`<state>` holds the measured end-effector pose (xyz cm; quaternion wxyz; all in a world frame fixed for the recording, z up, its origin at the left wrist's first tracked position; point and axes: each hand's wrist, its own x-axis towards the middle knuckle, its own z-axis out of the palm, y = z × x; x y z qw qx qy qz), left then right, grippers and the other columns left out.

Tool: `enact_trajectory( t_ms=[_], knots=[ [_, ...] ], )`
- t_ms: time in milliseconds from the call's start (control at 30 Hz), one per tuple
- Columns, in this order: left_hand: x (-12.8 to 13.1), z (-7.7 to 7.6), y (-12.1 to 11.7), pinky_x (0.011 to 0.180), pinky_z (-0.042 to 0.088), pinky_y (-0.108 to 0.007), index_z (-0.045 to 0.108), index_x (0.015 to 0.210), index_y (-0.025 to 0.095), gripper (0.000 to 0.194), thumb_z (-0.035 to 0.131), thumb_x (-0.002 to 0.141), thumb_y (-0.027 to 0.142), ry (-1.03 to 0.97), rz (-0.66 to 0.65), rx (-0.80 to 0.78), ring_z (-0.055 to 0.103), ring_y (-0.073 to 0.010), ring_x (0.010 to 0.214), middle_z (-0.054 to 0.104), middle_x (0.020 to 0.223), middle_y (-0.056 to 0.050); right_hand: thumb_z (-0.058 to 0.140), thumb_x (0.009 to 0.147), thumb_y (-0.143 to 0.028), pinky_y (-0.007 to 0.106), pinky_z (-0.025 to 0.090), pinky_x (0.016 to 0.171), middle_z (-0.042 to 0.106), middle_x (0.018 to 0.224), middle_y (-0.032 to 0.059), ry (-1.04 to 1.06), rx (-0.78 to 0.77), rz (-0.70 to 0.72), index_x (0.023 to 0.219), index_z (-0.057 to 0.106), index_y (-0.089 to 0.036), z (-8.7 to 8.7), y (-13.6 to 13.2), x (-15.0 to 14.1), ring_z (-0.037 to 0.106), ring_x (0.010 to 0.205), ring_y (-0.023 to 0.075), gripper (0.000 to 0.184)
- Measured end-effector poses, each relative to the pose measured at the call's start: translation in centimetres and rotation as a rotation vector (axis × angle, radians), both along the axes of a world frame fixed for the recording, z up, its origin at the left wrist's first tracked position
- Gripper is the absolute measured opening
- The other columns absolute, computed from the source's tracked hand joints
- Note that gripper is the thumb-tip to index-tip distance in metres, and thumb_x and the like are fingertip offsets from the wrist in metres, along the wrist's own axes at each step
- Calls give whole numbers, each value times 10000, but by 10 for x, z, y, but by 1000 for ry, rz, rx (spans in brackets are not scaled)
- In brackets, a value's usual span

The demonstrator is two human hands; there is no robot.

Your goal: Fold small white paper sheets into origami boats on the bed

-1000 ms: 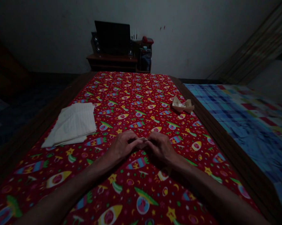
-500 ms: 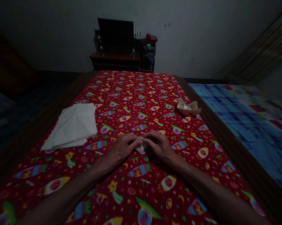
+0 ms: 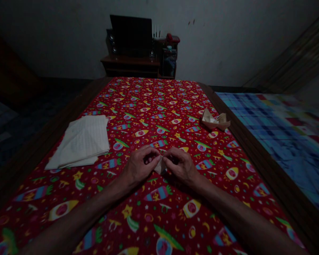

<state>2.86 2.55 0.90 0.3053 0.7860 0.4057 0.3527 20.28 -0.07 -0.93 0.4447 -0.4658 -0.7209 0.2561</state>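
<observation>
A small piece of folded paper (image 3: 160,167), pale and pointed at the bottom, is pinched between my two hands above the red patterned cloth (image 3: 159,212). My left hand (image 3: 141,163) grips its upper left, thumb against fingertip. On the other side my right hand (image 3: 181,163) holds the upper right in the same kind of pinch. The fingers cover much of the paper, so its full shape is hidden. Off to the right, near the cloth's edge, sits a folded brown paper boat-like shape (image 3: 215,122) with white bits inside.
A stack of printed paper sheets (image 3: 85,140) lies on the left of the cloth. Dark wooden borders (image 3: 244,156) run along both sides. Beyond the far end stands a small desk (image 3: 130,62) with a black screen (image 3: 131,35) and a red telephone (image 3: 172,38).
Both hands have shifted their hold to the top of the folded paper, and their fingers are more arched. The paper's front now shows less wide. The view has tilted slightly.
</observation>
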Motion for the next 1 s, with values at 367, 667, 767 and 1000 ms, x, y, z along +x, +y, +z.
enact_trajectory(
  t_ms=[367,667,767,1000],
  knots=[
    [-1,-1,2,504,382,-182,635,701,154,85,574,752,183,-8,29,-15,501,-85,544,574,643,14,540,764,-136,223,349,550,522,626,-21,-51,70,-27,694,582,-180,-2,-5,-1,468,573,100,92],
    [-4,-3,5,580,430,-212,623,769,149,109,534,811,196,10,-25,25,566,-121,648,598,721,-21,567,803,-179,231,385,582,573,658,-11,-32,51,-33,753,591,-187,-4,-3,1,516,602,112,56],
    [-3,-5,2,624,446,-225,609,800,150,107,514,832,187,33,-37,50,576,-128,686,602,764,-30,573,836,-231,237,403,611,593,709,2,-25,48,-18,788,591,-190,-5,-3,1,533,641,120,65],
    [-4,0,1,627,443,-229,584,786,164,110,499,846,200,50,2,104,570,-132,682,594,748,-19,562,842,-231,236,404,596,559,693,0,75,21,-32,732,571,-190,2,-3,2,513,646,122,118]
  ],
)
